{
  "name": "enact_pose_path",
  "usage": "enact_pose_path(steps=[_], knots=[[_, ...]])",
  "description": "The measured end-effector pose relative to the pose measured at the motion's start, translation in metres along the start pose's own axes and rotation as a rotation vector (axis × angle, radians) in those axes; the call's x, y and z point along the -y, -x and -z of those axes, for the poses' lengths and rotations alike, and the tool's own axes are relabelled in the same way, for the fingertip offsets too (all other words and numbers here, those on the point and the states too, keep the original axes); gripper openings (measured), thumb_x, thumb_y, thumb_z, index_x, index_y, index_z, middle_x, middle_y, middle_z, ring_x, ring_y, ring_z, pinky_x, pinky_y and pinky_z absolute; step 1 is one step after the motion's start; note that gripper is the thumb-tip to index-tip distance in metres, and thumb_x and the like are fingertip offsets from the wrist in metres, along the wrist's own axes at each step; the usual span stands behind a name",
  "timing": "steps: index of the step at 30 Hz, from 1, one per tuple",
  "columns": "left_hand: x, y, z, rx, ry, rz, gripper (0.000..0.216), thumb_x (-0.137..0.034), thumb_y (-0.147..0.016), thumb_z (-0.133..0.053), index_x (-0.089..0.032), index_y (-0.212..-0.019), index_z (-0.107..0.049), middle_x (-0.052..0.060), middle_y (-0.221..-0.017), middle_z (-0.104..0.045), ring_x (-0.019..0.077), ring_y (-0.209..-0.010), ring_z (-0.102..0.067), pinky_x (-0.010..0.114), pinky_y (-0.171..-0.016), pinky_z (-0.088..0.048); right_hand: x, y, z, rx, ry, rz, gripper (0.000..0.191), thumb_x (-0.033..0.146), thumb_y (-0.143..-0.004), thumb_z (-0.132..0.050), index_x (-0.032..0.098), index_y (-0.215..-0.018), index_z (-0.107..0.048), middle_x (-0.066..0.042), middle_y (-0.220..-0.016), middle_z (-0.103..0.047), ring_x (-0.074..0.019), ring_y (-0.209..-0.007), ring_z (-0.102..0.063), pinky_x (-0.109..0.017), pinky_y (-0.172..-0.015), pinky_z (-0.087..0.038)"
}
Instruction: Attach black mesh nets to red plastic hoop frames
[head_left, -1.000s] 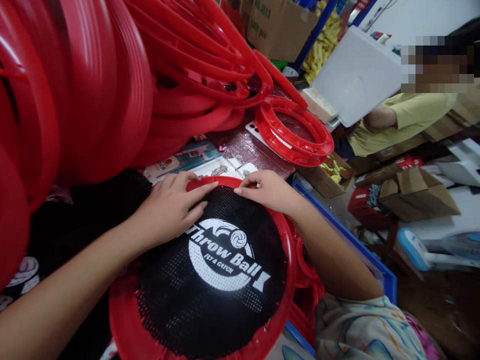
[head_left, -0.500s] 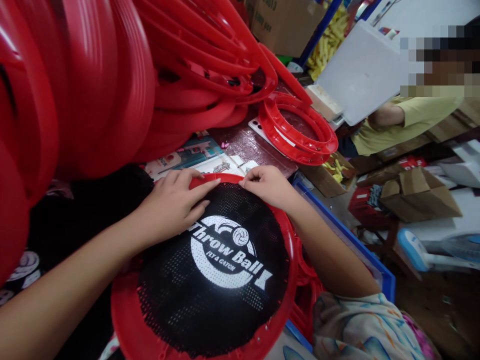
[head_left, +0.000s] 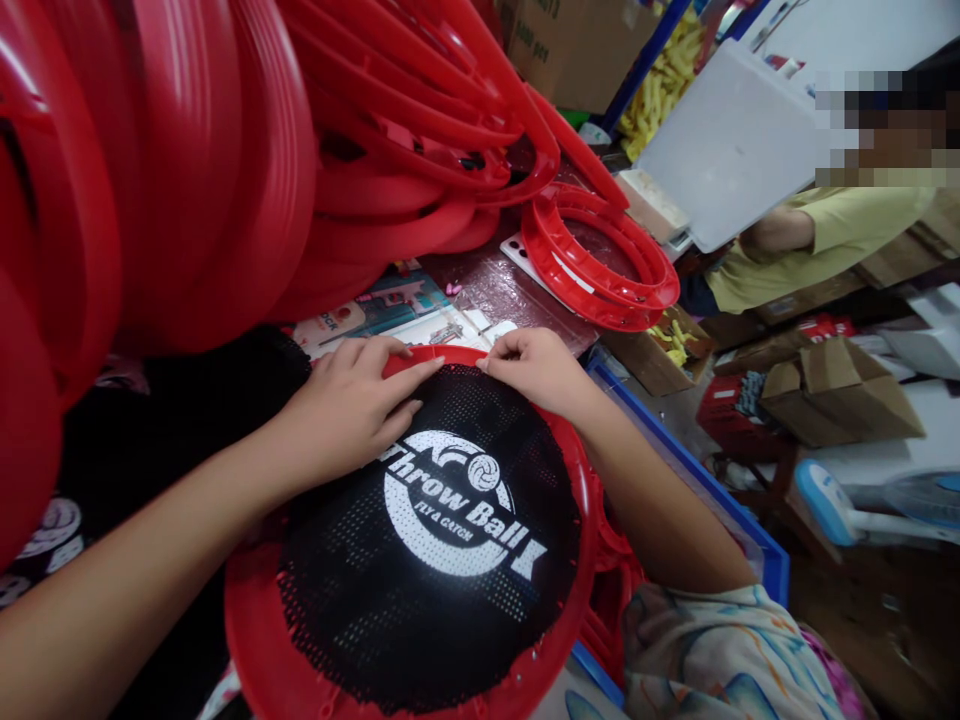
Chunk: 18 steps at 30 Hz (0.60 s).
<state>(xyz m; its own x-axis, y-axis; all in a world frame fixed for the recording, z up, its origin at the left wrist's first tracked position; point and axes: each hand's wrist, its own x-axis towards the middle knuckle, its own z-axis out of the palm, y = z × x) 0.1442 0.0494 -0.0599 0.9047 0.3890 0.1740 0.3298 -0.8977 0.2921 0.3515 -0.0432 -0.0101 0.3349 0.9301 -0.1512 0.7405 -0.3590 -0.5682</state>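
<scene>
While both hands work at its far edge, a round black mesh (head_left: 435,665) lies face up inside a wide red ring (head_left: 259,640), directly in front of the person and near the table's edge. White print on the mesh reads "Throw Ball" and "Fly & Catch", with a ball drawn above the words. Along the near side, the mesh's border meets small pegs on the ring. The left hand (head_left: 349,405) rests palm down over the upper left of the mesh and the rim, its fingers loosely spread and closed around nothing, the index finger stretched toward the far edge. Just beside it, the right hand (head_left: 536,372) brings thumb and forefinger together at the border between mesh and rim; whether the mesh is caught between them, I cannot tell. To the left lie more black meshes (head_left: 187,430), some with white print, below a large heap of red rings (head_left: 180,200). Beyond the hands, a printed sheet (head_left: 397,310) and small pink pieces (head_left: 452,289) lie on the dark red table (head_left: 502,285), near a red ring stack (head_left: 600,308) that partly covers a white phone (head_left: 516,250). On the right stands a blue-edged bin (head_left: 778,575), and farther off a co-worker in a yellow shirt (head_left: 862,230) is beside a pale panel (head_left: 735,140).
</scene>
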Motion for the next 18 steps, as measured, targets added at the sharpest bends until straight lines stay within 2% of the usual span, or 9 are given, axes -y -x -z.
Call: enact_pose_path(steps=[6,9,11,15,18], knots=[[0.001,0.000,0.000,-0.005,0.005,-0.001,0.046,-0.034,-0.089,-0.042,-0.022,-0.132,-0.052,0.015,-0.120,-0.045,0.0358,-0.111,-0.044,0.053,-0.093,-0.041,0.000,0.002,0.000,-0.010,0.057,0.035,0.012,0.017,-0.074,-0.063,0.015,-0.063,-0.065,0.000,-0.061,-0.062,-0.0108,-0.057,-0.052,-0.025,-0.058,-0.038],[0.000,-0.001,0.001,-0.008,0.023,0.020,0.049,-0.034,-0.088,-0.043,-0.020,-0.134,-0.048,0.015,-0.120,-0.046,0.0348,-0.109,-0.046,0.051,-0.091,-0.043,0.003,0.004,0.001,-0.063,0.083,0.082,0.010,0.017,-0.078,-0.059,0.015,-0.072,-0.068,-0.003,-0.073,-0.065,-0.0134,-0.067,-0.055,-0.027,-0.066,-0.041],[-0.001,-0.001,0.001,-0.018,0.042,0.041,0.048,-0.035,-0.087,-0.043,-0.017,-0.131,-0.048,0.016,-0.119,-0.047,0.0338,-0.107,-0.048,0.051,-0.090,-0.043,0.005,0.006,0.001,-0.084,0.094,0.164,0.013,0.016,-0.081,-0.056,0.016,-0.082,-0.069,-0.004,-0.083,-0.066,-0.0150,-0.078,-0.057,-0.029,-0.075,-0.043],[-0.001,-0.002,0.001,-0.038,0.072,0.064,0.040,-0.036,-0.086,-0.044,-0.015,-0.119,-0.051,0.016,-0.118,-0.048,0.0333,-0.106,-0.049,0.050,-0.089,-0.044,0.005,0.011,-0.003,-0.065,0.220,0.462,0.020,0.020,-0.087,-0.053,0.019,-0.096,-0.071,-0.007,-0.094,-0.064,-0.0185,-0.091,-0.055,-0.035,-0.088,-0.041],[0.000,-0.003,0.001,-0.039,0.076,0.065,0.038,-0.037,-0.085,-0.044,-0.015,-0.115,-0.053,0.016,-0.117,-0.048,0.0332,-0.106,-0.050,0.049,-0.089,-0.045,0.003,0.012,-0.009,-0.039,0.356,0.502,0.022,0.025,-0.089,-0.052,0.018,-0.094,-0.073,-0.009,-0.096,-0.064,-0.0205,-0.091,-0.052,-0.037,-0.087,-0.041]])
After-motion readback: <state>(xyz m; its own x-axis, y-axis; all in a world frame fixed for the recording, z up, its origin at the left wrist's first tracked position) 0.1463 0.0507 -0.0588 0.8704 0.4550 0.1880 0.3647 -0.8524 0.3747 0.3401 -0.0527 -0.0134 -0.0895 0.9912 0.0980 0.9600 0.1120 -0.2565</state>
